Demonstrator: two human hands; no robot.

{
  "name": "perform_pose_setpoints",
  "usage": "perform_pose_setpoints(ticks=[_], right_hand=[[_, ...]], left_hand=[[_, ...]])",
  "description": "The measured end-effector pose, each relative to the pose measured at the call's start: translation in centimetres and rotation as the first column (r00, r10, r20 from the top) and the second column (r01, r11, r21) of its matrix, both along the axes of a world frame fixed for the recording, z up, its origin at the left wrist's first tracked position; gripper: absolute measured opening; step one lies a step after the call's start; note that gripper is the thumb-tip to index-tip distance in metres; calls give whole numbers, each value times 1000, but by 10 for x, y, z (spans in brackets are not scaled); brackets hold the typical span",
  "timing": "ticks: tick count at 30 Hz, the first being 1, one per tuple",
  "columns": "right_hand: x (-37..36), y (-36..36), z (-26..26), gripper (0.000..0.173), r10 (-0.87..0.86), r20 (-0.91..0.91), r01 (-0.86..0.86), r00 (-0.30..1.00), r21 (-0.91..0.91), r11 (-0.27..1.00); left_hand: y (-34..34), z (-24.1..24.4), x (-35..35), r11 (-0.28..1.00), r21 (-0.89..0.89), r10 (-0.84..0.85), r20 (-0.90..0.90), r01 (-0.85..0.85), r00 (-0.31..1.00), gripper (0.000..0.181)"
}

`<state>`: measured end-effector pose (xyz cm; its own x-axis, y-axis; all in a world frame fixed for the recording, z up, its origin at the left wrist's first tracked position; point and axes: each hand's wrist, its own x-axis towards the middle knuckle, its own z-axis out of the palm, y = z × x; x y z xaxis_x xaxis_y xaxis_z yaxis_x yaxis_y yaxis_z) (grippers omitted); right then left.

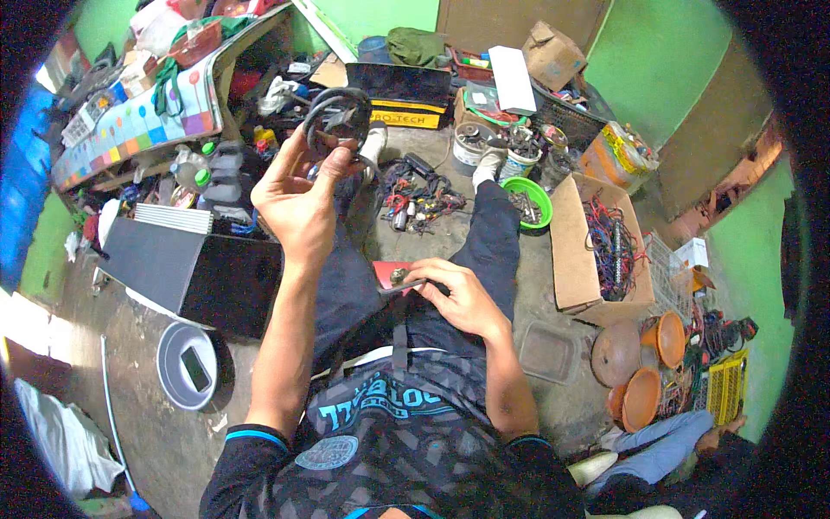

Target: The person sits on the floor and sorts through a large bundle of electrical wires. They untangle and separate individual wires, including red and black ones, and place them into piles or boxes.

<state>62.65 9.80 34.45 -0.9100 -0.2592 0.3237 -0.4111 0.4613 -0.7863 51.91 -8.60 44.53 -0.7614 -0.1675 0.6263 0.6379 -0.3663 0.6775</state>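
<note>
My left hand is raised and pinches a coiled black cable between thumb and fingers. A dark blocky part shows inside the coil, too unclear to name. Lower down, over my lap, my right hand grips the edge of a thin dark flat piece. Close to its fingertips is a small roundish metal part. Behind that lies a red flat surface; whether it belongs to the dark piece I cannot tell. On the floor between my legs rests a pile of wires and small electrical parts.
To the right stand a cardboard box of wires, a green bowl and buckets of metal parts. A black box and a grey basin holding a phone are left. Another person's legs show lower right.
</note>
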Motion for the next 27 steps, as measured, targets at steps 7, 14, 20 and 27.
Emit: perform_pose_setpoints(ticks=[7, 14, 20, 27], right_hand=[[5, -10, 7, 18, -6, 17, 5, 1000, 12, 1000], [5, -10, 4, 15, -54, -145, 53, 988, -12, 999], [10, -5, 1, 25, -231, 21, 187, 973, -658, 730], [23, -8, 29, 26, -94, -26, 51, 995, -679, 732]], left_hand=[[-12, -11, 2, 995, 76, -67, -8, 67, 998, 30], [-8, -16, 16, 996, 33, -90, 70, 87, 994, 32], [-3, -35, -7, 981, -42, -182, 153, 190, 971, 20], [15, -83, 12, 871, 10, -466, 335, 492, 819, 22]])
